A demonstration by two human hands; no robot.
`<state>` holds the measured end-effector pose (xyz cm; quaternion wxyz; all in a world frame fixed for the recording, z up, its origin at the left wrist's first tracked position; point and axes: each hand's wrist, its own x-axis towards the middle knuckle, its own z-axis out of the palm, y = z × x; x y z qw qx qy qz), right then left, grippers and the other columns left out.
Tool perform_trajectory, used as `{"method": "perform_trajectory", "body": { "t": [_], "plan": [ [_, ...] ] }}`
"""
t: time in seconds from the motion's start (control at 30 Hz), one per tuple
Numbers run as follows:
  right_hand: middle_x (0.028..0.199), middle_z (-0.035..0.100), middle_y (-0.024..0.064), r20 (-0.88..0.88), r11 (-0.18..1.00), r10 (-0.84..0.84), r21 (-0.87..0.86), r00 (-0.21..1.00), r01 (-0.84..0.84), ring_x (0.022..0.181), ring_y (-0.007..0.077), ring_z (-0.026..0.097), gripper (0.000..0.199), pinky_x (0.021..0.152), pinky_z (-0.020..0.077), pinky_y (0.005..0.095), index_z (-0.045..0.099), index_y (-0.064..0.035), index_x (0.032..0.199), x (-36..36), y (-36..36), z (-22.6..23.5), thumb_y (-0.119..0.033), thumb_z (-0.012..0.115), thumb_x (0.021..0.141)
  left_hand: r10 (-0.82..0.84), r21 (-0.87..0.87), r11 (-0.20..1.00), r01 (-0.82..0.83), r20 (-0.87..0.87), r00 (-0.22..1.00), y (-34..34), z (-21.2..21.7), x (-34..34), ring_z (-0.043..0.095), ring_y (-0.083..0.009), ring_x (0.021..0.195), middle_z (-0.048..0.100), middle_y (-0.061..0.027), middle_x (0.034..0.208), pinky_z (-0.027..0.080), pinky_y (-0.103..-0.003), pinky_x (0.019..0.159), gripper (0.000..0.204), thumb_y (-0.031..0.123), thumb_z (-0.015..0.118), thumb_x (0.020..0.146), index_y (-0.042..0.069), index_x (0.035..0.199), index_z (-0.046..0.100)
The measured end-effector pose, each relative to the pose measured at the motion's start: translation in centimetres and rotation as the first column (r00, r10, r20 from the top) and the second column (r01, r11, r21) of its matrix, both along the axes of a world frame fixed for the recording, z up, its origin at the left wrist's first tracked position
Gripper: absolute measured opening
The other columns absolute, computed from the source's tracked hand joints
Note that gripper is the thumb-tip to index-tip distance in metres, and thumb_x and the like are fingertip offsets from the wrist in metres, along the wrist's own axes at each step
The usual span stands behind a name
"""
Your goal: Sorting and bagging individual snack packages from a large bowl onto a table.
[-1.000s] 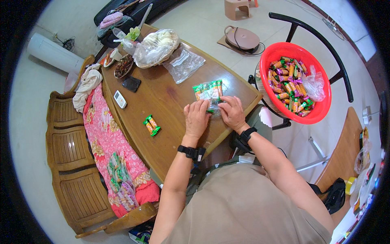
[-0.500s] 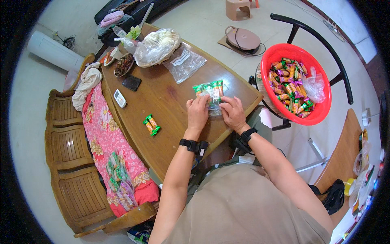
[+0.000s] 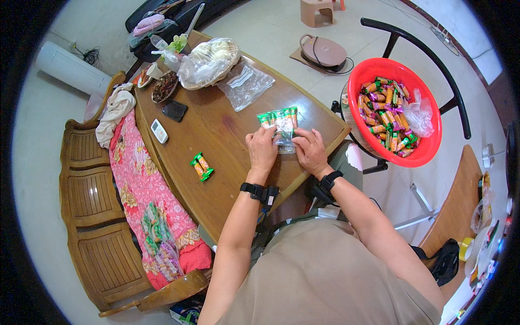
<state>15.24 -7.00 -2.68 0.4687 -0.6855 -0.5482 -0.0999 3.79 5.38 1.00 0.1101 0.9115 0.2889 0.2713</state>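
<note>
A clear plastic bag point(image 3: 286, 142) lies flat near the right corner of the table, with several green-and-orange wrapped snacks point(image 3: 280, 117) in a row at its far end. My left hand point(image 3: 262, 147) has its fingers closed on the bag's left side. At the right side, my right hand point(image 3: 310, 151) pinches the bag's near part between thumb and fingers. Two more wrapped snacks point(image 3: 202, 166) sit side by side on the table to the left, apart from both hands.
A red basin point(image 3: 357, 116) full of wrapped snacks rests on a black-framed chair at right. On the wooden table point(image 3: 216, 135) are a white remote point(image 3: 159, 131), a dark phone-like slab point(image 3: 175, 111), an empty plastic bag point(image 3: 246, 86) and a basket point(image 3: 208, 62). Filled bags point(image 3: 161, 238) lie on the bench's pink cloth.
My left hand has shifted slightly left, showing more of the bag's front. My right hand stays nearly where it was, and the bag has hardly moved.
</note>
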Motion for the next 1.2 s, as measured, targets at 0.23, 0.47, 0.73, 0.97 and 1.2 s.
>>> {"method": "perform_trajectory", "body": {
  "t": [0.23, 0.47, 0.73, 0.97, 1.2],
  "plan": [
    [0.114, 0.058, 0.0069, 0.011, 1.0, -0.001, -0.001, 1.0, 0.001, 0.11, 0.0262, 0.055, 0.018, 0.097, 0.0367, 0.0513, 0.057, -0.0116, 0.098, 0.1, 0.0, -0.1, -0.011, 0.064, 0.082, 0.023, 0.043, 0.999, -0.025, 0.057, 0.998, 0.0, -0.2, 0.4, 0.06, -0.0232, 0.079, 0.064, -0.0054, 0.083, 0.037, -0.037, 0.079, 0.013, 0.022, 0.067, 0.08, 0.013, 0.089, 0.068],
    [0.114, 0.058, 0.007, 0.0, 1.0, -0.002, -0.006, 1.0, 0.002, 0.11, 0.0268, 0.055, 0.017, 0.097, 0.0367, 0.0517, 0.057, -0.0117, 0.099, 0.1, 0.0, 0.0, -0.012, 0.063, 0.083, 0.033, 0.043, 0.998, -0.034, 0.029, 0.999, 0.0, -0.2, 0.5, 0.061, -0.0222, 0.08, 0.066, -0.0042, 0.085, 0.038, -0.036, 0.077, 0.011, 0.023, 0.068, 0.08, 0.014, 0.087, 0.068],
    [0.114, 0.058, 0.0077, -0.014, 1.0, -0.015, -0.007, 1.0, 0.015, 0.11, 0.0272, 0.055, 0.018, 0.096, 0.0368, 0.0521, 0.055, -0.0112, 0.099, 0.2, 0.0, -0.2, -0.011, 0.063, 0.082, 0.018, 0.169, 0.985, -0.029, 0.063, 0.998, -0.1, 0.6, -0.1, 0.057, -0.0221, 0.083, 0.059, -0.0034, 0.08, 0.036, -0.038, 0.083, 0.016, 0.01, 0.063, 0.076, 0.014, 0.091, 0.066],
    [0.113, 0.058, 0.0076, -0.002, 1.0, -0.02, 0.005, 1.0, 0.02, 0.112, 0.026, 0.054, 0.019, 0.098, 0.035, 0.0503, 0.054, -0.0113, 0.096, -0.1, 0.2, 0.2, -0.009, 0.064, 0.08, 0.032, 0.285, 0.958, -0.044, 0.044, 0.999, -0.6, 0.7, -2.6, 0.053, -0.0205, 0.092, 0.055, -0.0021, 0.092, 0.035, -0.039, 0.088, 0.034, 0.008, 0.061, 0.076, 0.015, 0.109, 0.063],
    [0.111, 0.058, 0.0099, 0.026, 0.999, 0.014, 0.04, 1.0, -0.016, 0.108, 0.029, 0.054, 0.02, 0.098, 0.0364, 0.0462, 0.055, -0.0098, 0.093, 0.5, 0.0, 0.0, -0.006, 0.065, 0.076, 0.065, 0.235, 0.97, -0.064, 0.006, 0.998, -1.6, 0.5, -6.3, 0.052, -0.0222, 0.104, 0.057, -0.0053, 0.109, 0.033, -0.041, 0.093, 0.034, 0.013, 0.061, 0.08, 0.014, 0.113, 0.062]
  ]
}}
